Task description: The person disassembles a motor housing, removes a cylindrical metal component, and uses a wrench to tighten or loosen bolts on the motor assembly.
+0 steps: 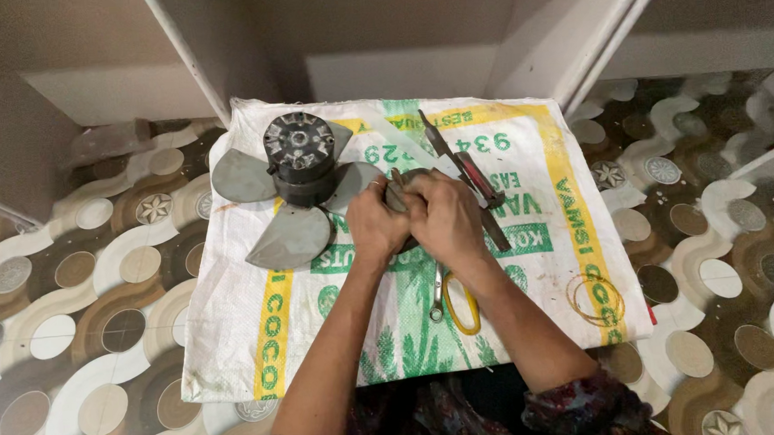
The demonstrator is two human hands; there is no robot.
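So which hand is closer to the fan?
Left. The left hand sits just right of the fan, almost touching a blade. The right hand is farther right, beyond the left one.

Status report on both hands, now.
Left hand and right hand both clasped on a small grey part. Fan motor beside left hand. Scissors under right wrist.

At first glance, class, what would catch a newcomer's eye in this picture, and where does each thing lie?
First, the two hands, left hand and right hand, clasped together around a small dark part at the middle of a printed white woven sack spread on the patterned floor. Just left of them lies a grey fan with its dark motor facing up. Yellow-handled scissors lie beneath the right wrist.
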